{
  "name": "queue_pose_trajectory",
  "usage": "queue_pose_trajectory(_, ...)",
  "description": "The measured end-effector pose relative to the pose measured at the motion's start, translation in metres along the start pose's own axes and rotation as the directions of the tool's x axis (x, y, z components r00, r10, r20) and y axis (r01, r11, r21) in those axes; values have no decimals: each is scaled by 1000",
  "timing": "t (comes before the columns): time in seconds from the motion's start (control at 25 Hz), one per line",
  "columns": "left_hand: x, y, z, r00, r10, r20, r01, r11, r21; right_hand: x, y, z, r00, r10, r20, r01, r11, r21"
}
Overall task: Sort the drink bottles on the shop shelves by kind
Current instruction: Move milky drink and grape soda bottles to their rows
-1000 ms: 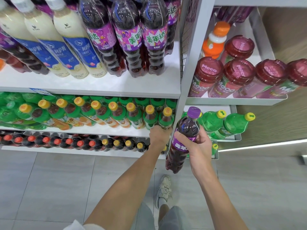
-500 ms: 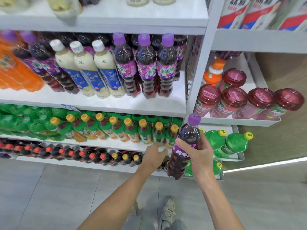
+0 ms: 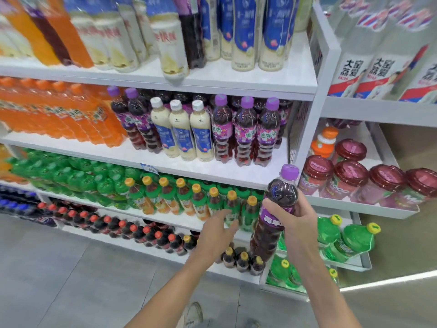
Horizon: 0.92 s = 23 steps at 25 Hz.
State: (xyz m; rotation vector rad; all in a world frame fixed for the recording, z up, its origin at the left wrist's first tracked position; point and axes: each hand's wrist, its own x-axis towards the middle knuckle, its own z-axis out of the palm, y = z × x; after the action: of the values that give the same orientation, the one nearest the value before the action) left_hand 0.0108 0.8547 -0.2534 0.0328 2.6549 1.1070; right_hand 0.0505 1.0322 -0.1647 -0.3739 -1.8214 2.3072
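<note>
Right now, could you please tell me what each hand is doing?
Left hand: open, holding nothing.
Right hand: closed around the purple-capped grape soda bottle.

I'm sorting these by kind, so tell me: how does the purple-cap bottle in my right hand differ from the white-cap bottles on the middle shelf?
The held purple-cap bottle holds dark liquid; the three white-cap bottles hold a creamy pale drink. Its label is purple, theirs blue. It is gripped by the right hand, tilted, in front of the shelves; they stand upright on the middle shelf, between purple-cap bottles of the held kind. All are tall, slim plastic bottles.
</note>
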Motion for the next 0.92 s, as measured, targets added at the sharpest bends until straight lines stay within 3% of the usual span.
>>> queue_pose_trajectory(0.44, 3, 17, -87, 957, 136, -258, -139, 990, 8, 7, -14, 54, 994, -10, 112, 4, 998, 55)
queue_pose_trajectory(0.68, 35, -19, -156, 947, 227, -225, -224, 974, 39, 21, -7, 113, 999, -55, 0, 55, 998, 17)
queue_pose_trajectory(0.92, 70, -57, -217, 929, 204, -309, -256, 957, -138, 27, 7, 175, 991, -68, -112, 72, 997, 24)
